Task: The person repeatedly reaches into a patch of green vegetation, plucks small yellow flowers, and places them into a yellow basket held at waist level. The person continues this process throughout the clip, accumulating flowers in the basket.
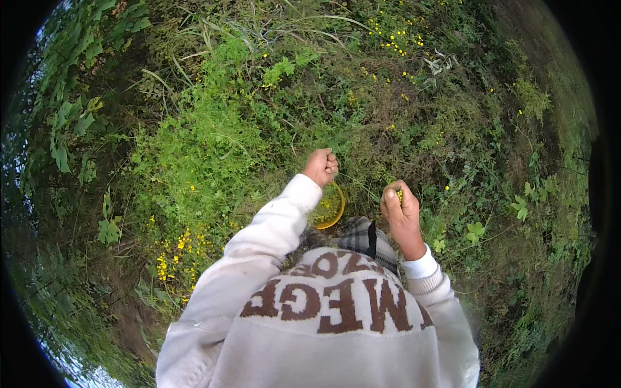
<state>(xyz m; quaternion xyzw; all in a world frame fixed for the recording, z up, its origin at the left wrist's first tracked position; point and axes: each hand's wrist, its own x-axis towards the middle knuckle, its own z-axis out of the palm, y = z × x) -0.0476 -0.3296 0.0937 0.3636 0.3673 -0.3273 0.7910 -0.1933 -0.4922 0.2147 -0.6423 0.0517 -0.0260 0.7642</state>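
Observation:
My left hand [320, 167] is closed in a fist, with a thin green stem [359, 183] running out of it toward my right hand. A small cluster of yellow flower heads [399, 194] shows between the thumb and fingers of my right hand [402, 220], which is pinched closed. Below my left hand, partly hidden by that forearm, is a yellow round container [342, 208]. Small yellow and green bits lie inside it. Neither hand touches its rim.
Dense low greenery surrounds me. Yellow blossoms [169, 262] grow thickly at the lower left, and more yellow flowers [400, 40] dot the far side. Broad-leaved vines [61, 123] hang at the left edge. Dry stalks [440, 63] stand at the far right.

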